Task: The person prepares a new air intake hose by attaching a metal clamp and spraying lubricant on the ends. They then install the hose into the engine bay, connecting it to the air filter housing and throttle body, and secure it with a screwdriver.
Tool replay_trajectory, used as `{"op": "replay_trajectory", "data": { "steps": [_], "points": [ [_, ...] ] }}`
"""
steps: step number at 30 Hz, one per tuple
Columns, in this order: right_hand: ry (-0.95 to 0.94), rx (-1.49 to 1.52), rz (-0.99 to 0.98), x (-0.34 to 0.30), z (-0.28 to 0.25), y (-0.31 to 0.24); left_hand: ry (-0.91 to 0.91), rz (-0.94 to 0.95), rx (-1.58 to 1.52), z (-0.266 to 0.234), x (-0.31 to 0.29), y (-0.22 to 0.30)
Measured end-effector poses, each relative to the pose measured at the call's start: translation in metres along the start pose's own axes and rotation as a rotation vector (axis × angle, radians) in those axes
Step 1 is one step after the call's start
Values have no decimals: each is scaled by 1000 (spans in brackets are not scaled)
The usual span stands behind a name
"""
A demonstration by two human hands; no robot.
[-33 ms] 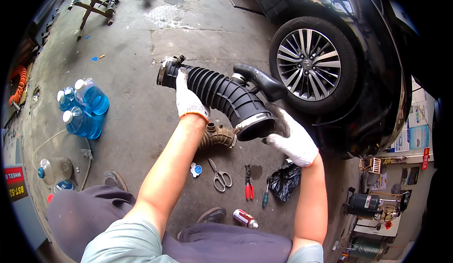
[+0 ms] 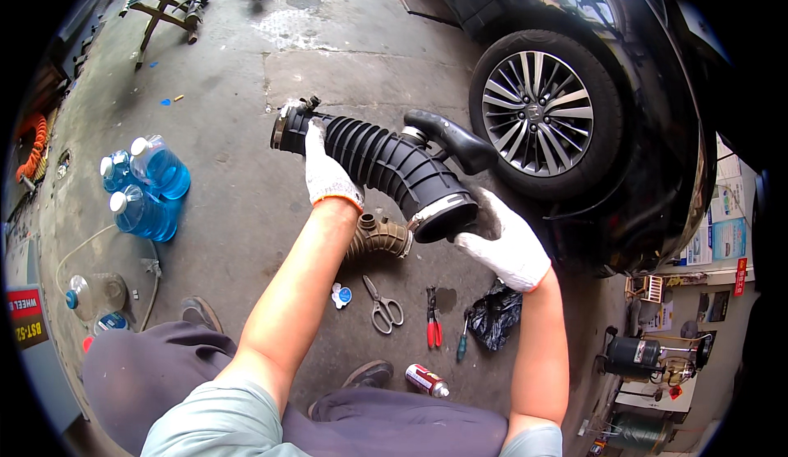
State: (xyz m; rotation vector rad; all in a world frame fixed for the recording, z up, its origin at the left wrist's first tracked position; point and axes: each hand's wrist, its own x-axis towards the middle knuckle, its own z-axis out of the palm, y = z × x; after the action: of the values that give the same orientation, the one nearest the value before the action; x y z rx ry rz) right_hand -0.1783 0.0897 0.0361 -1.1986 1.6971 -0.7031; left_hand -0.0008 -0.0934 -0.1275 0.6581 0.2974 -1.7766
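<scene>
The person holds a black ribbed hose (image 2: 386, 160) in the air above the concrete floor (image 2: 234, 252), slanting from upper left down to the right, its wide open mouth toward the right hand (image 2: 509, 244). Both hands wear whitish gloves. The left hand (image 2: 330, 174) grips the hose near its far-left end, thumb laid over the ribs; its other fingers are hidden beneath. The right hand is closed around the mouth end, beside a silver clamp (image 2: 444, 207), its fingers partly behind the hose. A smooth black side chamber (image 2: 455, 143) branches off the hose's upper side, in front of the tyre of a car wheel (image 2: 538, 112) in this view.

Below the held hose, a brownish ribbed hose (image 2: 382, 238) (dirtier looking, and partly covered by the left forearm) lies on the floor. Nearer the person are scissors (image 2: 383, 309), a small blue-and-white piece (image 2: 342, 295), red-handled pliers (image 2: 433, 326), a screwdriver (image 2: 462, 344) just beside a crumpled black plastic bag (image 2: 496, 317), and a red-and-white spray can (image 2: 425, 380) on its side. Well off to the left stand bottles of blue liquid (image 2: 156, 186).
</scene>
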Motion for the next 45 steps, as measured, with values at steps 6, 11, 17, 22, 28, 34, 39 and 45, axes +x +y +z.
{"op": "replay_trajectory", "data": {
  "steps": [6,11,17,22,28,34,39,45],
  "points": [
    [468,-483,-197,14,24,9,-94,17,-23,-3,-7,-2],
    [579,-664,-592,18,26,2,-250,-206,-141,11,-53,-28],
    [452,-401,-447,9,37,-6,-323,-339,-60,13,-56,-25],
    [339,-485,-528,9,43,-4,-455,-388,-122,6,-26,-10],
    [242,-459,-353,7,35,-7,-382,-300,-47,16,-50,-6],
    [178,292,-194,8,-12,10,-343,-96,57,5,-45,-15],
    [182,248,-220,-2,-14,-20,-476,185,192,-3,-54,-30],
    [401,-210,-132,6,22,-20,-645,187,453,5,-86,-34]
  ]
}}
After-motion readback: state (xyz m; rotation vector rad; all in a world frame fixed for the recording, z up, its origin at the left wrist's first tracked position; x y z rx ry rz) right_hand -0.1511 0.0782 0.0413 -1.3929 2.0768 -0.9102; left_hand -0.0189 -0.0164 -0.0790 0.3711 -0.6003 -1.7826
